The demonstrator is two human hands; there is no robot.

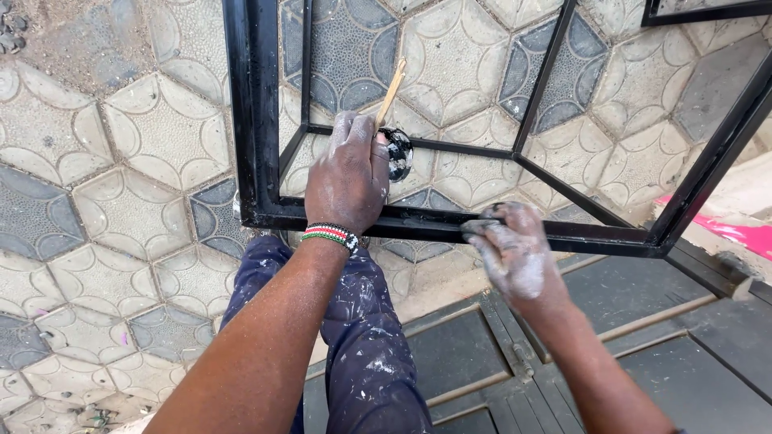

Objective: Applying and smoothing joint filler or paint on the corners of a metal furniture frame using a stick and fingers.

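A black metal frame (254,120) of square bars stands over patterned paving. My left hand (347,173) rests on its near bar and grips a small black-and-white paint tin (400,153) together with a wooden stick (392,92) that points up out of the hand. My right hand (515,253), smeared with pale filler, presses its fingertips on the top of the near bar of the frame, a little to the right of the left hand. A beaded red, white and green wristband (330,234) sits on my left wrist.
Paint-spattered dark blue trousers (362,337) show below the hands. A dark grey panelled metal door (643,362) lies flat at the lower right. A pink strip (740,235) lies at the right edge. A second black frame corner (700,11) shows at the top right.
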